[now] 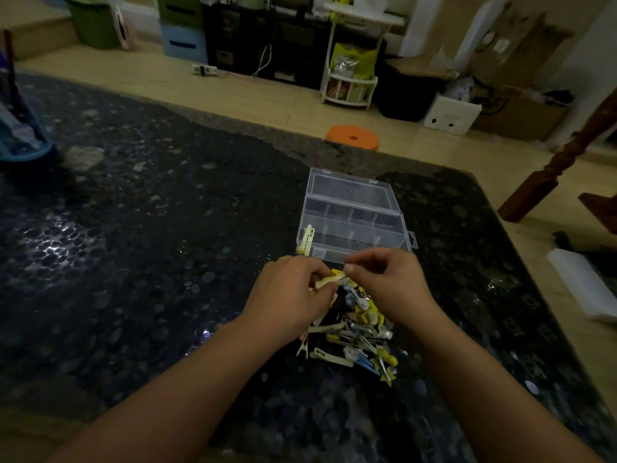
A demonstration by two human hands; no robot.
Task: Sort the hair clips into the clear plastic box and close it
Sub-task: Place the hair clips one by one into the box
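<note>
A clear plastic box (pixel 354 225) with several compartments lies open on the dark stone table, its lid tipped back. Pale yellow clips (pixel 307 240) stand in its near-left compartment. A pile of hair clips (pixel 357 332), yellow, cream, blue and black, lies just in front of the box. My left hand (pixel 287 299) grips a cream clip (pixel 329 280) above the pile. My right hand (pixel 390 282) pinches at the same clip's other end with thumb and forefinger. The two hands hide the far part of the pile.
The dark speckled table (pixel 150 262) stretches wide to the left. A blue basket (pixel 20 135) stands at its far left. An orange stool (pixel 353 137) sits on the floor beyond the far edge. A wooden post (pixel 551 172) rises on the right.
</note>
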